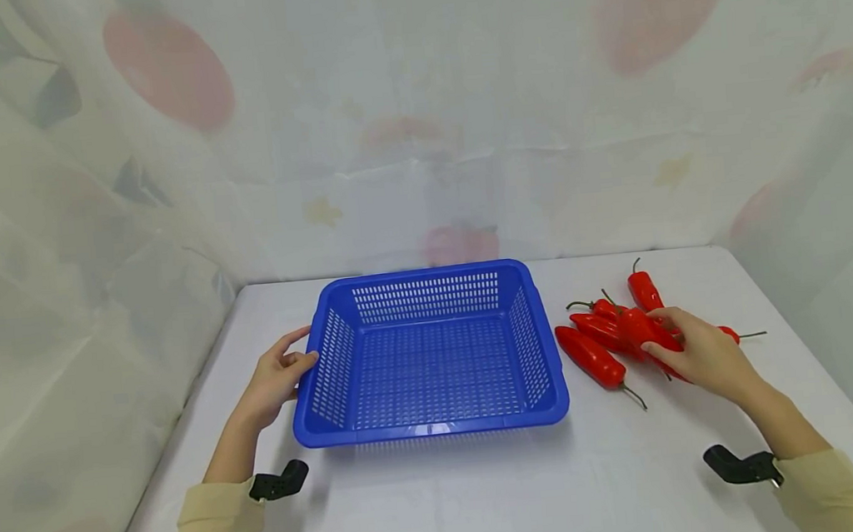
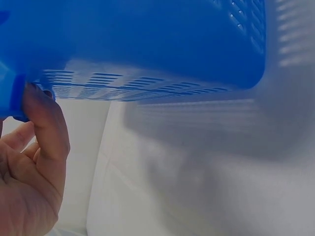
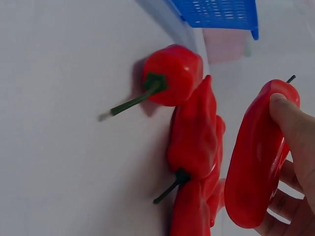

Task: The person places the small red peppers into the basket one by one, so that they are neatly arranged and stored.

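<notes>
On the left side of the blue plastic basket (image 1: 432,427), my left hand (image 1: 274,382) pinches the rim between thumb and fingers. The left wrist view shows the thumb at the rim and the basket's slotted wall (image 2: 162,44) above the table. My right hand (image 1: 707,352) grips a red chili pepper (image 3: 261,157), its thumb across the pepper near the stem end. Several more red peppers lie in a pile under and beside that hand. One pepper (image 1: 591,356) lies nearest the basket, its stem toward the front; another pepper (image 1: 645,289) is at the back.
The white table (image 1: 445,507) runs back to a patterned curtain (image 1: 416,133), with more of the sheet hanging at the left and right. A black wrist camera (image 1: 280,481) sits on the left sleeve and another camera (image 1: 743,466) on the right one.
</notes>
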A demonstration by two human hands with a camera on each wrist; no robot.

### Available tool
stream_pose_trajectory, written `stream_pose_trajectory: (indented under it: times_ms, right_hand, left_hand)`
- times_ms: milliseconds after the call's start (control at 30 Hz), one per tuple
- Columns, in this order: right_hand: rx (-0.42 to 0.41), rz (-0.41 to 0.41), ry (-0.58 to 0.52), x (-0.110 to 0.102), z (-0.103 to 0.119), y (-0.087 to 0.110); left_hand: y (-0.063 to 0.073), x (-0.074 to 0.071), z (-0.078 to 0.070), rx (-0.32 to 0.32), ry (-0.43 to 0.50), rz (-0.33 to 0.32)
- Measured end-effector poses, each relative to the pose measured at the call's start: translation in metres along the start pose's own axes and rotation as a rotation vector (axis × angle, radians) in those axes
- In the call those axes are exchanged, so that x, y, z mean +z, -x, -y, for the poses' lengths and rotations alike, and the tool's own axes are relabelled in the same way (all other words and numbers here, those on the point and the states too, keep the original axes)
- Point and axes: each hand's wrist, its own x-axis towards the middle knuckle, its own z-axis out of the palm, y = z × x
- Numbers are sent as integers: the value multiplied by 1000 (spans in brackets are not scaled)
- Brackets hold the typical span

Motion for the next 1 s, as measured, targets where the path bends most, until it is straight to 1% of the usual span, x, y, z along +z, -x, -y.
stream_pose_trajectory:
  times_ms: [167,367,667,1000]
  right_hand:
    - [0,-11,5,-2,5,-8]
    - [12,-2,-14,-4,13,-18]
    - [57,8,-57,-3,29,-34]
    - [77,57,-80,-4,50,-50]
  left_hand:
    - [0,0,-1,3,1,8]
    - [-1,0,-1,2,4,13]
    - [-1,-2,0,2,14,16]
    - [-1,-2,-1,-1,19,25]
